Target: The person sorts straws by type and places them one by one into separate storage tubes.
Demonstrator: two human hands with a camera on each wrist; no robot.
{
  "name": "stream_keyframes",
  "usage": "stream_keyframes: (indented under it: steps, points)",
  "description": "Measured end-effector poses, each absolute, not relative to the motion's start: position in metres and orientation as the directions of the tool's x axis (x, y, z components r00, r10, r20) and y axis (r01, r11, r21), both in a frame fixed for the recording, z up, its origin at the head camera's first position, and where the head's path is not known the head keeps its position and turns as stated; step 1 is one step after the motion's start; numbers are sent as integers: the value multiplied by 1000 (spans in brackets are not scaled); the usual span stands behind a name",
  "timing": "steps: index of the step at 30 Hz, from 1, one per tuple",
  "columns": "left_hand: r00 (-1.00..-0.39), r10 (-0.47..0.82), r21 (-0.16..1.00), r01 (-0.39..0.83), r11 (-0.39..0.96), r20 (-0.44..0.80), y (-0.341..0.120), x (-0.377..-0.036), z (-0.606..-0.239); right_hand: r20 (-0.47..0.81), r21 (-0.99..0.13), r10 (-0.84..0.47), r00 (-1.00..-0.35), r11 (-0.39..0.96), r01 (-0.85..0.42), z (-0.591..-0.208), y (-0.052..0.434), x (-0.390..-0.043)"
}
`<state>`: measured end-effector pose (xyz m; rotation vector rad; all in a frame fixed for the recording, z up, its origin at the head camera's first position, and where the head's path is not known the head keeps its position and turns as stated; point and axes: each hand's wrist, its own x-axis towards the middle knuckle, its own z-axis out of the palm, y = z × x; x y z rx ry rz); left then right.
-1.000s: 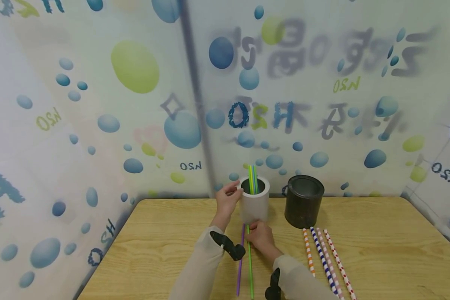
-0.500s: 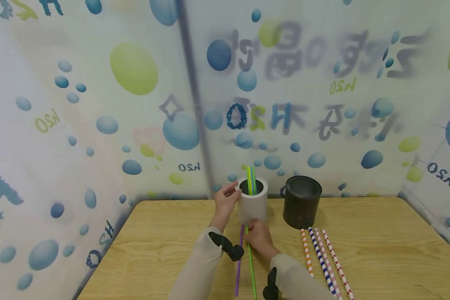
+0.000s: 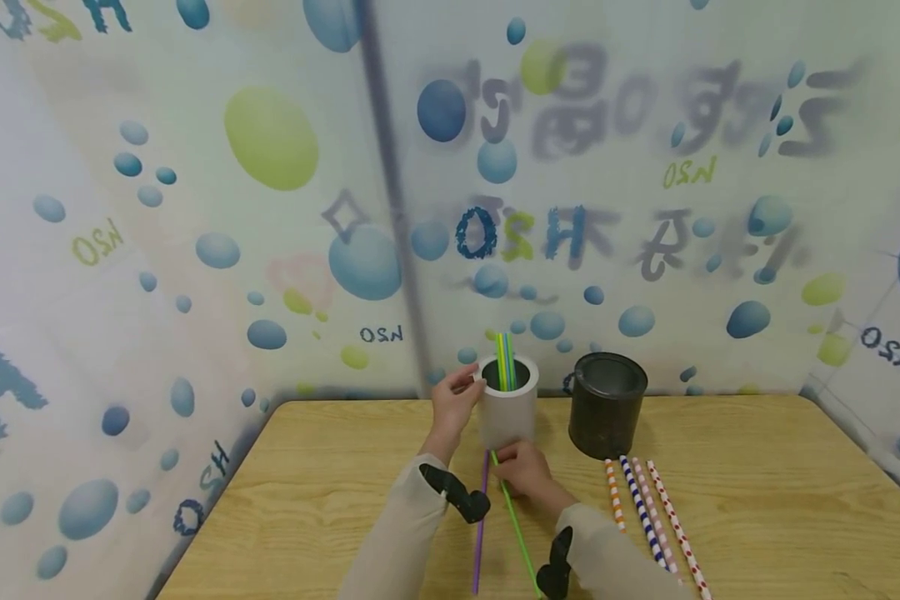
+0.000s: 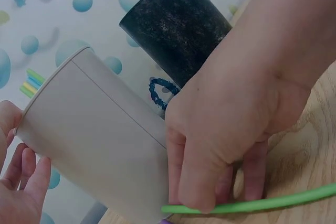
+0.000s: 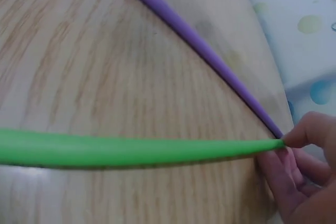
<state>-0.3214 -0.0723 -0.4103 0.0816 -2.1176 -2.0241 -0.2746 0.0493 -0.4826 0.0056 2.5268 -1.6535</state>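
Note:
My left hand [image 3: 452,408] touches the side of a pale grey cylindrical cup [image 3: 508,421] near its rim, fingers mostly extended. Several green, yellow and blue straws [image 3: 506,362] stand inside that cup. In front of its base, my right hand [image 3: 527,471] pinches the far end of a green straw [image 3: 517,523] between thumb and fingers. The right wrist view shows the green straw [image 5: 131,150] running from the fingertips towards the camera. Just left of it a purple straw [image 3: 480,542] lies on the table, its far end close to the pinching fingers.
A black cylindrical cup [image 3: 607,408] stands to the right of the grey one. Before it lie orange, blue, pink and red patterned straws [image 3: 648,521], side by side on the wooden table [image 3: 315,483]. A bubble-printed curtain [image 3: 270,250] hangs behind the table.
The green straw's near end has swung to the right, away from the purple straw, as my right hand turned slightly. My left hand stays at the grey cup.

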Motion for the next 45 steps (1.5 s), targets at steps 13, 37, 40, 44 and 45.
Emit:
stream_keyframes:
  steps: [13,37,40,44,45]
  points:
    - [-977,-180,993,104,60,113,-72,-321,-409,-110,-968,-56,-992,234,94,-474,67,-276]
    - [-981,-163,994,100,44,106,-73,-320,-408,215,-967,-47,-975,131,-219,-418,97,-274]
    - [-980,-165,993,107,47,114,-73,-320,-408,222,-964,-65,-973,132,-229,-409,103,-277]
    - [-979,-170,993,107,57,115,-73,-319,-408,189,-973,-84,-978,120,-199,-393,109,-280]
    - [-979,-171,993,106,59,114,-73,-319,-408,185,-973,-84,-979,121,-194,-389,110,-282]
